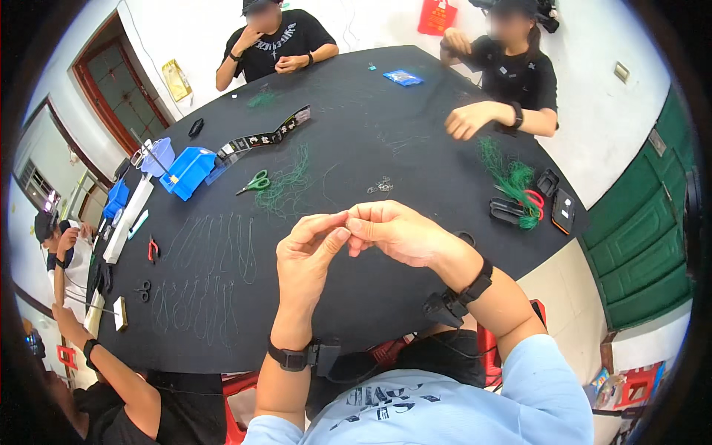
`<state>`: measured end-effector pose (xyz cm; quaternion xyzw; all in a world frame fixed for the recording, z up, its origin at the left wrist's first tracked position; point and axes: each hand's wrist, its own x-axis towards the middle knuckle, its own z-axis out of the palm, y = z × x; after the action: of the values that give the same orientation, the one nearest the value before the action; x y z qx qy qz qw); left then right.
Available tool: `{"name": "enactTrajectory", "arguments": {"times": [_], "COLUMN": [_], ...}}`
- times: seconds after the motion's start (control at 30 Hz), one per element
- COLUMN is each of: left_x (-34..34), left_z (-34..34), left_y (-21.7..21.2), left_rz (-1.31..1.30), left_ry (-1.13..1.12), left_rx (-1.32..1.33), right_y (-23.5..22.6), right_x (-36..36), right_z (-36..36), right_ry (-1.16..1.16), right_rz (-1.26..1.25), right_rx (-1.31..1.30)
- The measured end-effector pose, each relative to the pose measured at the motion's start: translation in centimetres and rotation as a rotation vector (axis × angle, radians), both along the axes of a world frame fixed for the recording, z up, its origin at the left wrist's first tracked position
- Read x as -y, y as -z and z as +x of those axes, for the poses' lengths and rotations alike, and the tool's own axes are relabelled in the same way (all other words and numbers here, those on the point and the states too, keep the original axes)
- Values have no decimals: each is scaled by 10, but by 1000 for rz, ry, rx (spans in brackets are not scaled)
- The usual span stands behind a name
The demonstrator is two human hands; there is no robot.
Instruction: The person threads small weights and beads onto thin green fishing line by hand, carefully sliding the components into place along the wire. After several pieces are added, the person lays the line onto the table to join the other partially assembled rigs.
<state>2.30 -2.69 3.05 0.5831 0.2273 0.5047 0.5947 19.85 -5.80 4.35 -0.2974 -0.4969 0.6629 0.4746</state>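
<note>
Above the near middle of the black table (326, 326), my left hand (305, 248) and my right hand (400, 233) meet at their fingertips. Both hands are closed in a pinch, thumbs against index fingers. Whatever lies between the fingertips is too small to make out. Just beyond them is a small pile of metal rings (381, 186). A tangle of green thread (291, 185) lies past my left hand, with green-handled scissors (255, 182) at its edge. Left of my left hand, several thin cord loops (236, 245) are laid out in two rows.
Red-handled pliers (153, 250) and black scissors (144, 290) lie at the left. A blue bin (185, 176) stands behind them. Co-workers sit around the table; one's hand (469, 120) is at the far right. Green thread bundles (515, 178) and a black case (563, 211) lie right.
</note>
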Motion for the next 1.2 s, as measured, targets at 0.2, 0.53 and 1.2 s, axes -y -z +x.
{"name": "enactTrajectory", "arguments": {"times": [0.2, 0.53, 1.2], "left_x": [-11, -56, -74], "left_z": [-7, -28, -15], "left_y": [1, -12, 44], "left_rz": [103, -329, -569], "left_ry": [3, -10, 76], "left_rx": [46, 465, 261], "right_y": [2, 13, 67], "right_x": [-10, -9, -120], "right_z": [-6, 8, 72], "right_ry": [-55, -116, 505], "right_rz": [-52, 117, 192], "right_rx": [-14, 467, 1450]}}
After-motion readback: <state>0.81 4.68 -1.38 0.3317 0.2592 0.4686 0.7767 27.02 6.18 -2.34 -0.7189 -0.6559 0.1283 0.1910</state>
